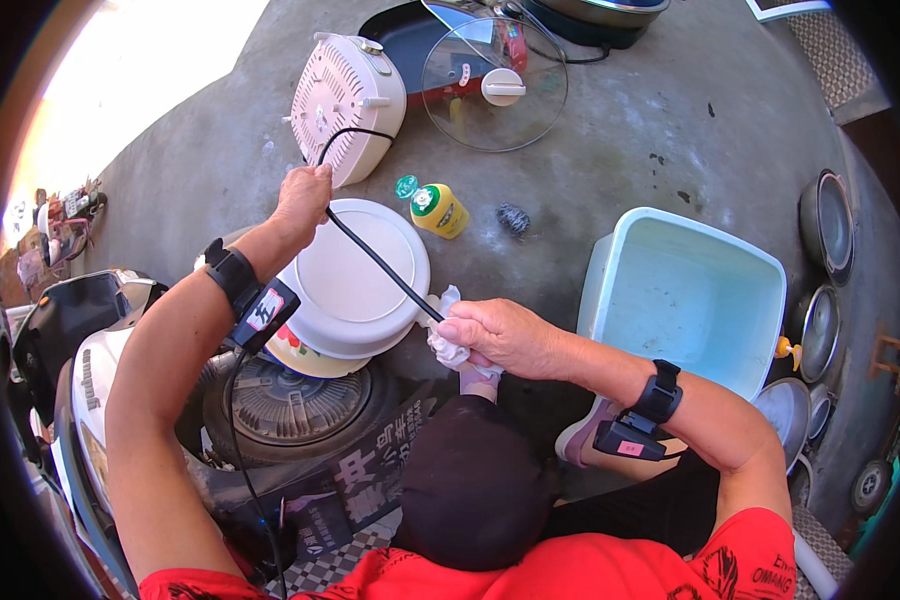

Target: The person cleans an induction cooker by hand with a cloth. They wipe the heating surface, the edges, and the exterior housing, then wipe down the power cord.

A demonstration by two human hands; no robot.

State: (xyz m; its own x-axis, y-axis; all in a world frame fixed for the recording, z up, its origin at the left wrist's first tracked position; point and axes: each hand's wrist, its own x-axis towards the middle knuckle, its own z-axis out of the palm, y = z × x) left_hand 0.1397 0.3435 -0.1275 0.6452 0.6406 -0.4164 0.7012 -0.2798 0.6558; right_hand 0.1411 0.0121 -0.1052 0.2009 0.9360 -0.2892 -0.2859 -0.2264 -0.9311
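Observation:
A black power cord (379, 262) is stretched taut between my two hands. My left hand (305, 201) grips it close to a pale pink electric cooker base (386, 124), which lies on its side with its vented underside facing left. The cord passes around the appliance's lower side. Lower right, my right hand (499, 337) holds a crumpled white tissue or cloth (446, 349) around the cord. Under the cord is a round white lid or basin (360, 266), resting on a flower-patterned basin (322, 360). The cord's far end is hidden in or beyond my right hand.
A yellow detergent bottle (444, 214) with its green cap flipped up stands near a steel scourer (512, 219). A light blue tub (690, 300) is at right. Beyond lie a glass lid (450, 120) and a dark pan (397, 37). An electric scooter (94, 375) stands at left.

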